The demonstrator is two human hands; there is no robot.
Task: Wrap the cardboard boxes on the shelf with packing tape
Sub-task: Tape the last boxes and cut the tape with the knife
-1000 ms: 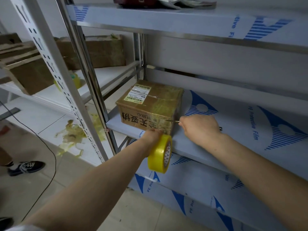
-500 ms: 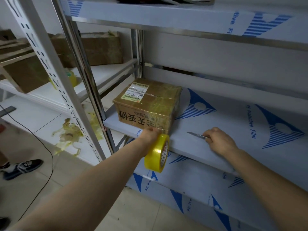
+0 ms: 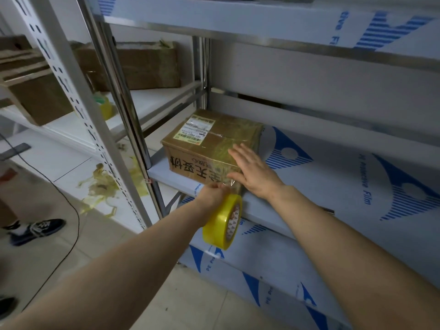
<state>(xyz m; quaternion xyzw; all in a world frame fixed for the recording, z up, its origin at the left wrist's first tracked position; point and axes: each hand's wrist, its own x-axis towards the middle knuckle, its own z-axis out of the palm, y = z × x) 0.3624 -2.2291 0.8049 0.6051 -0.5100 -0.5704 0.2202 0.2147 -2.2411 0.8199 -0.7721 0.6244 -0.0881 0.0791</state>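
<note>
A brown cardboard box (image 3: 202, 148) with a white label and glossy tape on it stands at the left end of the film-covered shelf (image 3: 321, 177). My left hand (image 3: 213, 195) grips a yellow roll of packing tape (image 3: 223, 222) just below the box's front lower edge, and a short clear strip runs from the roll up to the box. With straight fingers, my right hand (image 3: 253, 172) lies flat on the box's front right corner and presses on the tape. A small dark object (image 3: 329, 211) lies on the shelf behind my right forearm.
Steel uprights (image 3: 119, 103) stand left of the box. Other cardboard boxes (image 3: 142, 65) sit on the neighbouring shelf. Yellow tape scraps (image 3: 102, 184) and a black cable (image 3: 73, 217) lie on the floor, near a person's shoe (image 3: 35, 229). Another shelf board (image 3: 262, 20) runs overhead.
My right hand set the small knife down on the shelf, then moved left and laid its open palm on the box. My left hand stayed at the box with the tape roll.
</note>
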